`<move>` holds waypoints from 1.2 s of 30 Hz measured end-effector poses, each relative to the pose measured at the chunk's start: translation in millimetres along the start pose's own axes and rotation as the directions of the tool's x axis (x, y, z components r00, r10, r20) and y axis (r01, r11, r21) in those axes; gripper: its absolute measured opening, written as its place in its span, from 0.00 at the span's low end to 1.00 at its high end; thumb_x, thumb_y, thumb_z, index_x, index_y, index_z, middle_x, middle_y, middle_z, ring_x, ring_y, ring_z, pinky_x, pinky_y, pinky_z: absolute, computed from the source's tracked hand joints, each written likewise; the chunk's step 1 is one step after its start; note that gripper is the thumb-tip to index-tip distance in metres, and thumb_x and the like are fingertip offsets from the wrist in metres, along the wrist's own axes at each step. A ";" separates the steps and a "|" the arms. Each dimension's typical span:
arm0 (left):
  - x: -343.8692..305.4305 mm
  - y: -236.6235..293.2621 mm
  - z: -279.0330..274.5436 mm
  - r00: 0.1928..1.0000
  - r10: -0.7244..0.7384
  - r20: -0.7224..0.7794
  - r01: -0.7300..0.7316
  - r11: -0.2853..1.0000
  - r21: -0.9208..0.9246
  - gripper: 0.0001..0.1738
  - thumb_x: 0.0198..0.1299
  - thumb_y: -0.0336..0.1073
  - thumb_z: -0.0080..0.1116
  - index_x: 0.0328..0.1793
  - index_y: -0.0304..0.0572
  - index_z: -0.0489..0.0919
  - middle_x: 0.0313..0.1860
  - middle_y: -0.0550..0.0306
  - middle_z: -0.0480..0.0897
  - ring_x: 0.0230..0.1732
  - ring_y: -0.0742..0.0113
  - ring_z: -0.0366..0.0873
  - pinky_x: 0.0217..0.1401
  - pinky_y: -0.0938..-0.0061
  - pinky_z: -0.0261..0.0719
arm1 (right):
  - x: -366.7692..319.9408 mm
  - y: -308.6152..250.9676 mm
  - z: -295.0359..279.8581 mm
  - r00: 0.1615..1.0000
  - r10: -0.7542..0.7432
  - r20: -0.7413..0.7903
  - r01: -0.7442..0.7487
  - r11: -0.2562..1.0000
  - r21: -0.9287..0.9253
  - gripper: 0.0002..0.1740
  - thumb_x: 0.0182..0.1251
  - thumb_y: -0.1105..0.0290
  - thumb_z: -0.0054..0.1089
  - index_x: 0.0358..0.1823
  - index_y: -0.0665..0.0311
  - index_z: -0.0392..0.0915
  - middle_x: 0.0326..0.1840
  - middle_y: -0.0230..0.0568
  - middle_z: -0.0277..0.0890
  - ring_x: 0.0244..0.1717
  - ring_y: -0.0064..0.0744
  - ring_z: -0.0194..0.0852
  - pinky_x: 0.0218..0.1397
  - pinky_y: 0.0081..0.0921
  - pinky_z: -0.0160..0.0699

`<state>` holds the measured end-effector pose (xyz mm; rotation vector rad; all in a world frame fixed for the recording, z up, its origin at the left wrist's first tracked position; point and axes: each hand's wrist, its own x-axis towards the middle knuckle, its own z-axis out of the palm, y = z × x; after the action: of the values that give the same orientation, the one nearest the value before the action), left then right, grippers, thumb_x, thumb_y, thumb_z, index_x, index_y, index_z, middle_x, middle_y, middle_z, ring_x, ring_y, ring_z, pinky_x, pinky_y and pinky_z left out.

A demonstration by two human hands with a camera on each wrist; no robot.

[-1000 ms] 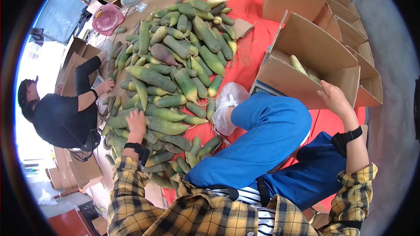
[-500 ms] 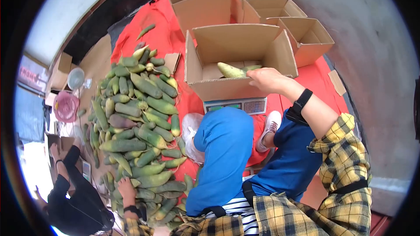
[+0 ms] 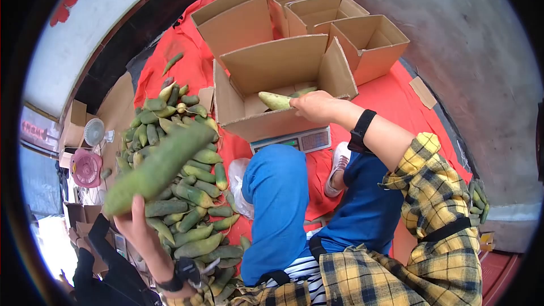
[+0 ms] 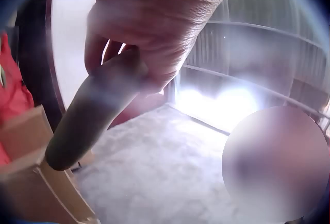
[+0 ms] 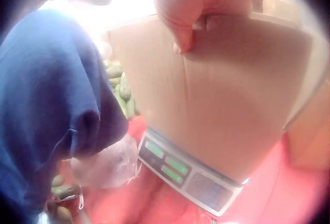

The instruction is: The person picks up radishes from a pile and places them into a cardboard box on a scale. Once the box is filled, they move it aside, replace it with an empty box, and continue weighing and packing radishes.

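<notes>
Now the left hand (image 3: 139, 221), down on the heap of green radishes (image 3: 187, 192) a second ago, has lifted one long green radish (image 3: 158, 167) clear, fingers wrapped round it: next for packing, I'd say. The right hand (image 3: 314, 105) grips one pale-tipped radish (image 3: 276, 100) inside the brown cardboard box (image 3: 266, 124) on the one scale (image 3: 292, 140); some five more open boxes (image 3: 235, 20) stand behind.

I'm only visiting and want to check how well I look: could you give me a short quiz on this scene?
1. True or false: the left hand grips a long green vegetable, held above the pile of green vegetables.
2. The open brown cardboard box stands on: A a wooden chair; B a grey digital scale; C a metal tray.
3. Which hand holds the pale green vegetable at that box?
Key: 1 true; 2 B; 3 the right hand.
</notes>
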<state>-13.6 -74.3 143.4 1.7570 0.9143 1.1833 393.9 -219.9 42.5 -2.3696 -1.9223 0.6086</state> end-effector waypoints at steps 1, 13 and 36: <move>14.2 3.8 20.3 1.000 0.025 0.004 -0.024 0.993 -0.115 0.24 0.61 0.35 0.59 0.60 0.30 0.70 0.54 0.48 0.77 0.56 0.63 0.75 0.59 0.68 0.74 | -0.6 -1.6 0.0 1.000 0.003 -0.005 -0.003 1.000 0.002 0.14 0.65 0.65 0.53 0.47 0.64 0.74 0.40 0.52 0.79 0.47 0.52 0.77 0.49 0.44 0.73; 30.9 -93.0 184.3 0.924 -0.065 0.376 0.019 0.992 0.125 0.29 0.59 0.37 0.63 0.62 0.27 0.67 0.52 0.41 0.76 0.50 0.63 0.77 0.53 0.70 0.77 | -0.8 1.8 6.6 0.998 -0.047 -0.029 0.046 0.999 -0.018 0.11 0.64 0.65 0.54 0.45 0.62 0.76 0.39 0.51 0.79 0.46 0.51 0.78 0.47 0.43 0.75; -232.9 -171.7 -67.3 0.532 -0.758 0.379 -0.055 0.416 0.908 0.25 0.51 0.44 0.65 0.49 0.37 0.71 0.47 0.43 0.76 0.51 0.45 0.76 0.52 0.57 0.76 | 4.3 3.0 7.0 0.997 -0.024 -0.079 0.025 1.000 0.008 0.16 0.65 0.66 0.52 0.51 0.67 0.70 0.43 0.62 0.76 0.50 0.58 0.72 0.51 0.46 0.70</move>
<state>-168.0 -195.0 -79.9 2.2446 1.3489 -0.6160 395.2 -218.1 34.2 -2.3242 -1.9088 0.5122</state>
